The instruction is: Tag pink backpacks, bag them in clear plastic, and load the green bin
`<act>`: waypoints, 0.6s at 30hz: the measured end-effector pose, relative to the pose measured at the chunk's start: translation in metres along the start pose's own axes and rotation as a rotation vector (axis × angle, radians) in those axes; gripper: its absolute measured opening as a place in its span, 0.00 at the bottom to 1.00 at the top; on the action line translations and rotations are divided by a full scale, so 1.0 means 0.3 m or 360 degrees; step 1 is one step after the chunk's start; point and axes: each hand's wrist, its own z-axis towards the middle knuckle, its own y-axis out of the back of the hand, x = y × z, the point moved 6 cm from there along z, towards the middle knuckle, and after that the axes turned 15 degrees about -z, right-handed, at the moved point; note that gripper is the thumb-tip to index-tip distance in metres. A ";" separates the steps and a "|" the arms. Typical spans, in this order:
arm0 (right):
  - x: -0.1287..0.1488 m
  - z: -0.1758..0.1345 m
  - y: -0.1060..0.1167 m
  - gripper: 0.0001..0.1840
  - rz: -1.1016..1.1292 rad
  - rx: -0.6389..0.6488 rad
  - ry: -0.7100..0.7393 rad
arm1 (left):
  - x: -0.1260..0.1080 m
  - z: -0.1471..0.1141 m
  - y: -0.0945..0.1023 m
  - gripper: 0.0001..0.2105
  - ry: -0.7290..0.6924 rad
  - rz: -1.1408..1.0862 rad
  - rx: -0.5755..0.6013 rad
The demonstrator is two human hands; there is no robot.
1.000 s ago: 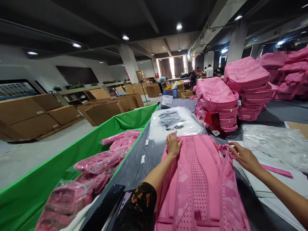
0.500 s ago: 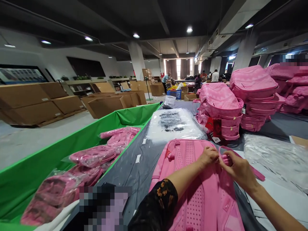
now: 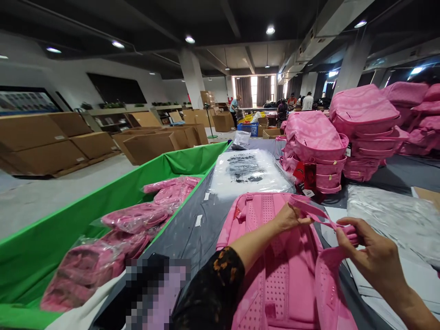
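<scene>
A pink backpack [image 3: 295, 279] lies in front of me with its perforated back panel and shoulder straps facing up. My left hand [image 3: 290, 216] is closed on a pink webbing strap [image 3: 311, 208] near the top of the pack. Out to the right, my right hand [image 3: 371, 247] pinches the pink strap buckle [image 3: 350, 234], where the webbing meets the padded shoulder strap [image 3: 332, 279]. The webbing stretches between both hands, partly twisted. My left fingers are partly hidden behind the hand.
Beyond the backpack lies a stack of clear printed plastic bags [image 3: 250, 172]. Piled pink backpacks [image 3: 314, 151] stand at the back right. Left of the table, a green fabric bin [image 3: 137, 183] holds several bagged pink packs [image 3: 137, 217]. White plastic sheets [image 3: 388, 224] lie at the right.
My right hand has moved right and a little down with the buckle, drawing the padded strap outward. My left hand has shifted slightly left, and the webbing between them is now stretched out.
</scene>
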 end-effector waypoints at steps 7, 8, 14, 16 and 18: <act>-0.064 0.178 -0.045 0.21 0.0222 0.0412 -0.0069 | -0.355 -0.147 -0.047 0.09 -0.0539 0.0741 -0.0112; -0.053 0.211 -0.063 0.23 0.0281 0.0499 -0.0027 | -0.377 -0.132 -0.054 0.11 -0.0564 0.0704 -0.0114; -0.020 0.344 -0.154 0.32 0.0716 0.0938 -0.0100 | -0.257 -0.080 0.023 0.08 0.0079 0.0178 -0.0230; -0.006 0.360 -0.211 0.35 0.0874 0.1070 -0.0067 | -0.208 -0.166 0.030 0.15 0.0206 0.0098 -0.0263; 0.002 0.378 -0.293 0.36 0.0844 0.1058 0.0027 | -0.173 -0.291 0.003 0.21 0.0368 -0.0150 -0.0289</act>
